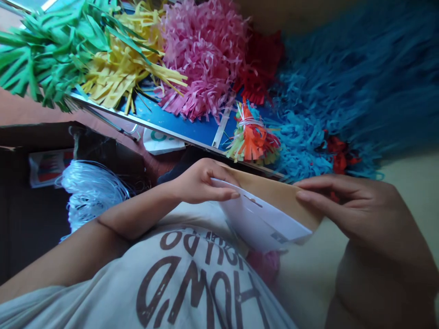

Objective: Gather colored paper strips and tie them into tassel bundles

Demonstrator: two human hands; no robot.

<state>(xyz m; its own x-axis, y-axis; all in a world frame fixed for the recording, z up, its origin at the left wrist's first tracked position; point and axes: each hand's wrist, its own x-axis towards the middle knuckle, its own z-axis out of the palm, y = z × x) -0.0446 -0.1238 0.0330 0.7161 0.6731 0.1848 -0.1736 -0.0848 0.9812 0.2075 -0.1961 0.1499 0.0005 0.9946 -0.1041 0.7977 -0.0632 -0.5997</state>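
Observation:
In front of my shirt, my left hand [202, 182] grips the upper left end of a white packaging card [254, 214], its thumb lying along the face. The card has a hang slot near its top edge and a small dark mark low at the right. Against its far side lies a tan sheet of card [274, 187]; whether the two are joined I cannot tell. My right hand [360, 205] pinches the tan sheet's right end between thumb and fingers. Just beyond the sheet, at the table edge, is a small multicoloured bundle of fringed paper [252, 137].
On a blue folding table [192, 130] lie heaps of green fringe [58, 50], yellow fringe [120, 75], pink fringe [206, 55] and red fringe [257, 64]. Blue fringe [343, 77] fills the right. White string [94, 192] hangs in a bundle at the left, beside a dark box [106, 151].

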